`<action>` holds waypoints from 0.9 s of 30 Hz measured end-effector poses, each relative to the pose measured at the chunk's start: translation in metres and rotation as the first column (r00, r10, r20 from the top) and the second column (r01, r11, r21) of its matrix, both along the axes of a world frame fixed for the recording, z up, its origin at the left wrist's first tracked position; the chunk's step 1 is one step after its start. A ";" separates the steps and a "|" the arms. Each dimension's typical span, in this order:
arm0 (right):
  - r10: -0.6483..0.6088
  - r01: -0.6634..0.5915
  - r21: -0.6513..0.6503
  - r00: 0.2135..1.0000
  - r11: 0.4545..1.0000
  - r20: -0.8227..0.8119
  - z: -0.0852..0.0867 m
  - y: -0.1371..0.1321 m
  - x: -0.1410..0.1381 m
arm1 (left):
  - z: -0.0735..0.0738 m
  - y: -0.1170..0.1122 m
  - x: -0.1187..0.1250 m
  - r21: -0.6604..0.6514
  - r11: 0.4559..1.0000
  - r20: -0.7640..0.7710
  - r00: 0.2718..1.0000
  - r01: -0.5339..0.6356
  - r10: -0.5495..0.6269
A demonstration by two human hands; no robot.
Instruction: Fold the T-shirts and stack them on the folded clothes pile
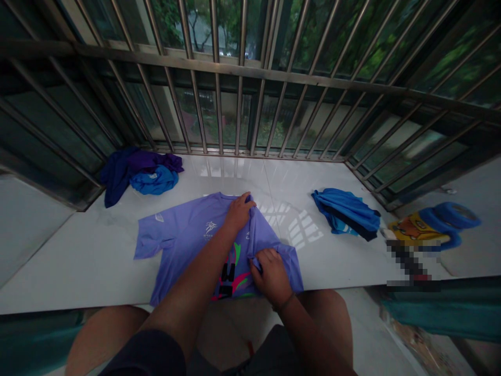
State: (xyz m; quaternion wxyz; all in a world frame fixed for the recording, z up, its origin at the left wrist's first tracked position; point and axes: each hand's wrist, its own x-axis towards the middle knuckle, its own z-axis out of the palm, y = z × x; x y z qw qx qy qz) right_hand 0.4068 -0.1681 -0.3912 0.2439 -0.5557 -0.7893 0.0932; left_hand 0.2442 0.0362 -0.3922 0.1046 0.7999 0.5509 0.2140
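A purple T-shirt (188, 230) with white marks and a pink, green and black print lies spread on the white ledge, its lower edge at the ledge's front. My left hand (239, 211) is at the collar, with fingers closed on the cloth at the top of a fold. Lower down, my right hand (272, 271) pinches the same fold, and a bit of cloth shows between thumb and fingers. From the collar to the right hand the fold runs down the shirt's right side. A dark band circles my right wrist.
Blue and purple clothes (152, 169) lie heaped at the back left of the ledge (97, 261). A folded blue garment (346, 211) rests to the right. Beyond it is a blue-and-yellow container (430, 224) beside a pixelated patch. Metal bars (240, 104) close off the back.
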 end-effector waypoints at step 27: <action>0.071 -0.069 -0.040 0.996 0.997 0.049 0.006 -0.011 0.003 | 0.001 0.004 0.002 -0.011 0.998 -0.045 0.997 -0.066 0.066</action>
